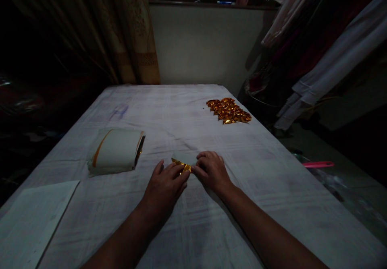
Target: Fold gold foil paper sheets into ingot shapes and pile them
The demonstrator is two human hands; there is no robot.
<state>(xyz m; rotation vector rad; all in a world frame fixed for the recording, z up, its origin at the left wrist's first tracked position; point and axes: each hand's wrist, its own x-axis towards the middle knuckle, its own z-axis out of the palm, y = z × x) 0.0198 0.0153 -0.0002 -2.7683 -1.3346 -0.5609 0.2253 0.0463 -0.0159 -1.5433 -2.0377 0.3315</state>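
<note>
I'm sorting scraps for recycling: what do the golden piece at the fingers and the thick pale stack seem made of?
The golden piece looks like shiny metallic foil, perhaps paper-backed: its creases glint sharply. The thick pale stack is probably matte paper, judging by its dull face and layered edges.

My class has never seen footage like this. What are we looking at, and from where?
There is no machine, just a person's bare hands. The single picture comes from a camera on that person's head, looking forward and down. The left hand and right hand are at a small gold piece on a cloth; their exact grip is unclear. To their left lie a pale stack and a pale sheet; farther off, at right, a gold pile.
</note>
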